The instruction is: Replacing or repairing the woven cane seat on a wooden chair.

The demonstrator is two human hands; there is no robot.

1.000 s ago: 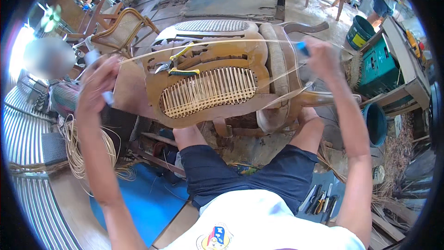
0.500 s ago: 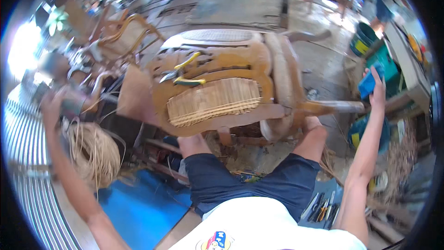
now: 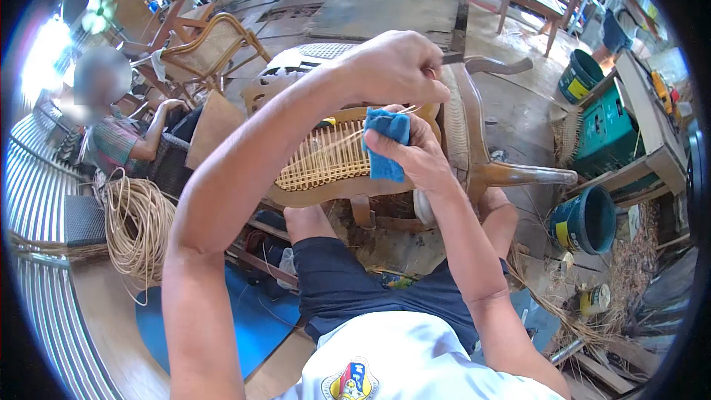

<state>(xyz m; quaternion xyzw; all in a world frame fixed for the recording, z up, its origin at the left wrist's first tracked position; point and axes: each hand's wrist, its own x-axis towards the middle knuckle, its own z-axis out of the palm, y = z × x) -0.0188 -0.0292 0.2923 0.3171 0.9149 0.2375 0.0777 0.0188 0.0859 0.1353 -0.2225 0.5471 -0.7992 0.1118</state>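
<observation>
A carved wooden chair [image 3: 468, 115] lies tipped over in front of my knees, its leg pointing right. Pale cane strands criss-cross an open panel [image 3: 315, 159] in its frame. In my right hand [image 3: 424, 150] a folded blue cloth [image 3: 388, 135] is gripped under the thumb, over the panel's right end. My left hand [image 3: 400, 67] is closed above it, its arm reaching across the chair. A thin cane strand [image 3: 412, 109] comes out by the right hand toward the left fingers, which seem to pinch it. A bit of yellow tool handle [image 3: 326, 124] shows beyond the panel; my left arm hides the rest.
A coil of cane [image 3: 137, 222] hangs at left, above a blue mat [image 3: 200, 326]. Another person [image 3: 122, 133] sits beyond it, near a cane-backed chair [image 3: 211, 52]. At right stand a dark bucket [image 3: 585, 218], another bucket [image 3: 581, 74] and a wooden bench [image 3: 659, 126].
Both hands have come inward from far left and far right and now meet over the chair. The blue cloth travelled left with my right hand. My left arm now covers the pliers.
</observation>
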